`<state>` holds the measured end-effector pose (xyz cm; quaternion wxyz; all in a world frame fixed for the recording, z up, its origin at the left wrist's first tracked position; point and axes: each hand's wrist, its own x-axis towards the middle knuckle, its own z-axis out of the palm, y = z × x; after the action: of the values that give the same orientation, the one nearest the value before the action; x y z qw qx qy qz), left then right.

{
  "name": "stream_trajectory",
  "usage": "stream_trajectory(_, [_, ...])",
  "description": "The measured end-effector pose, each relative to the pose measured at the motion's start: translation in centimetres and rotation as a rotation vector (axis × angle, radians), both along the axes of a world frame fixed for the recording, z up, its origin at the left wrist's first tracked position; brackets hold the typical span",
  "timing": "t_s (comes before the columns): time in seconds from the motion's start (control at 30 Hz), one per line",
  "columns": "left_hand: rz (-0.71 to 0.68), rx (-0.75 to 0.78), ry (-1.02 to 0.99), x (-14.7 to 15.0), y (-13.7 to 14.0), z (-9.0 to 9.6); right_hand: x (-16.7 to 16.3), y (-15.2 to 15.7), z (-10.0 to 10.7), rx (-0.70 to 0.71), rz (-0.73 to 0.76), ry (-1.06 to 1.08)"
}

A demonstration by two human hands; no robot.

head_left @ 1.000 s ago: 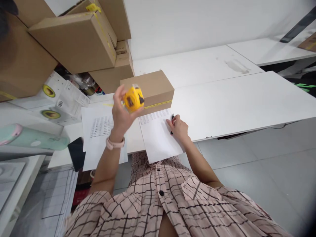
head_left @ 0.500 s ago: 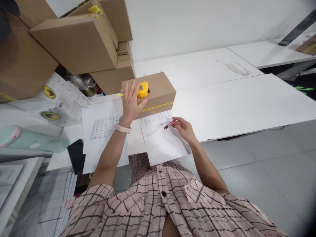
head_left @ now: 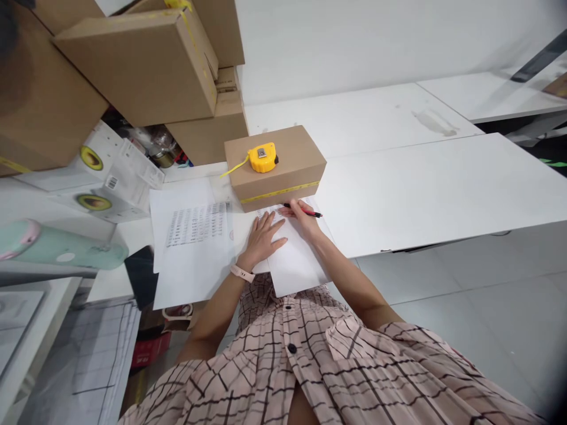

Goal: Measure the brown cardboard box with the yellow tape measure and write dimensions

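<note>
My right hand (head_left: 303,218) grips a red and black pen (head_left: 313,213), its tip over the upper part of a sheet of paper (head_left: 295,265). Flat on the left side of that sheet lies my left hand (head_left: 262,239), fingers spread, a pale pink band (head_left: 242,273) on its wrist. Just behind both hands stands a closed cardboard box (head_left: 292,156). On the box top rests a yellow tape measure (head_left: 263,157), a short length of its blade sticking out to the left. Printed sheets (head_left: 195,260) lie left of my left hand.
Stacked cardboard boxes (head_left: 137,71) rise at the back left. Below them are white boxes with avocado pictures (head_left: 119,177) and a mint green bottle (head_left: 75,249). A dark flat object (head_left: 140,277) lies by the papers. The white table (head_left: 420,183) extends right.
My left hand has come down from beside the tape measure onto the sheet. My right hand has moved up and left with the pen, its tip now at the top of the paper.
</note>
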<state>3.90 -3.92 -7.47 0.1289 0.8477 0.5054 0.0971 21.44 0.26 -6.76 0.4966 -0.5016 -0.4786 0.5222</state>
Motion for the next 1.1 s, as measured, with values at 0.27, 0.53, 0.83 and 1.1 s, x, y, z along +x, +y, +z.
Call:
stream_trajectory(0.27, [0.041, -0.018, -0.089, -0.3, -0.1, 0.2, -0.9, 0.2, -1.4, 0.118, -0.085, -0.154])
stream_trajectory(0.53, [0.046, -0.011, -0.129, -0.4, 0.0, 0.0, -1.1, 0.2, -1.7, 0.136, -0.158, -0.283])
stream_trajectory(0.83, [0.042, -0.005, -0.132, -0.5, 0.0, -0.4, -1.2, 0.1, -1.3, 0.102, -0.148, -0.367])
stream_trajectory(1.1, [0.045, -0.014, -0.136, -0.5, -0.1, -0.1, -1.2, 0.2, -1.7, 0.114, -0.158, -0.354])
